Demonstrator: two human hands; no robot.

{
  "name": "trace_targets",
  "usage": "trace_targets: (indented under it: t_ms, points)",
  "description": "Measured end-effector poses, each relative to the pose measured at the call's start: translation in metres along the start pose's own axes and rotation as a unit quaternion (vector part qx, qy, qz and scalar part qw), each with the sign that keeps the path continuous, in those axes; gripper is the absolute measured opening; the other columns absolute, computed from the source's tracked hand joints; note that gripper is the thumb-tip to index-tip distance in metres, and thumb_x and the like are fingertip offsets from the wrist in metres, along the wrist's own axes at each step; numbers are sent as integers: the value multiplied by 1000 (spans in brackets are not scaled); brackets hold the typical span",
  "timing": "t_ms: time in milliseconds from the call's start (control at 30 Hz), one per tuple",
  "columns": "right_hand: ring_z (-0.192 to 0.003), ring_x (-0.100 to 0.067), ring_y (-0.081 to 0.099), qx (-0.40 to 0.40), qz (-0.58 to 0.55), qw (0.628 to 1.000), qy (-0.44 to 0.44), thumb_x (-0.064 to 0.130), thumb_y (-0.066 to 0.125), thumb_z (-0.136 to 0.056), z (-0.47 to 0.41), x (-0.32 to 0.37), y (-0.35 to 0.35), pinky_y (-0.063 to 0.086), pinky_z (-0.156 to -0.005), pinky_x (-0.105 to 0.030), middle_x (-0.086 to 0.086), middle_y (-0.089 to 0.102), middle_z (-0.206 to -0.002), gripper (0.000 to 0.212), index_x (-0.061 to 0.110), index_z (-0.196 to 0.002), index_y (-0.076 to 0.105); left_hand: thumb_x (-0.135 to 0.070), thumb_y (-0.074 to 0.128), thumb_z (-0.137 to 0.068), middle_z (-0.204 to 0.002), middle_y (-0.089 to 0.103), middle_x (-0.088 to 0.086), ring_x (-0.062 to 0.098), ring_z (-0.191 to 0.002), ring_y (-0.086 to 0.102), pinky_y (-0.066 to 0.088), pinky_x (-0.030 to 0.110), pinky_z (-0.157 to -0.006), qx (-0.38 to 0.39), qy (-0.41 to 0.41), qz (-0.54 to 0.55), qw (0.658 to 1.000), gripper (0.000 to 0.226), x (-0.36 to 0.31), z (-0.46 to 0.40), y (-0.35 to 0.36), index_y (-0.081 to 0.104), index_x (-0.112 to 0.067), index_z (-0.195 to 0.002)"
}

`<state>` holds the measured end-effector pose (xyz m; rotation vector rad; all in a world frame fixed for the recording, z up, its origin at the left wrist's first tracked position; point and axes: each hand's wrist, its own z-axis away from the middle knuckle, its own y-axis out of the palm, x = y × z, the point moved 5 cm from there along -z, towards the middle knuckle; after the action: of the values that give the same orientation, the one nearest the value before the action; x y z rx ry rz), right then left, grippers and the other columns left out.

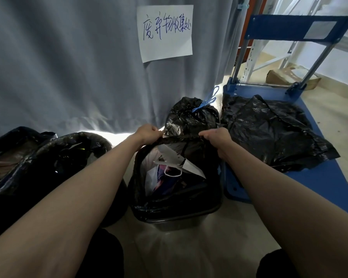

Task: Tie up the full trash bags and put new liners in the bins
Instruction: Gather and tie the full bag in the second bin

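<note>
At the far rim of the middle bin [177,217], the left hand [147,133] and right hand [217,137] each pinch the black liner [141,189], which sits full of paper. Toward one o'clock sits a tied bag [191,117]; spare liners [269,133] lie on the blue cart [309,185] at two o'clock.

Glossy black trash bag [181,199] in the bin, black tied bag [189,117] with blue drawstring [208,101], grey curtain [68,67], white sign [166,33] inked blue, blue cart [309,177], black liners [269,129] at 2 o'clock
</note>
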<state>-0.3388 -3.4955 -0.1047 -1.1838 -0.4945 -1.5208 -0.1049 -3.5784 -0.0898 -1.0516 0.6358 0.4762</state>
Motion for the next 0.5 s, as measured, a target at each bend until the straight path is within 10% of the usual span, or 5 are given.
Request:
trace_targets:
  t_ms: [500]
  points:
    - [-85,-7,62,57,70,983,-157,15,59,-91,57,18,-13,48,-63,-8,2,68,-91,18,7,-99,74,-28,58,-91,-74,42,4,15,-66,37,30,28,-59,32,42,2,999,25,-15,45,-11,46,-15,-74]
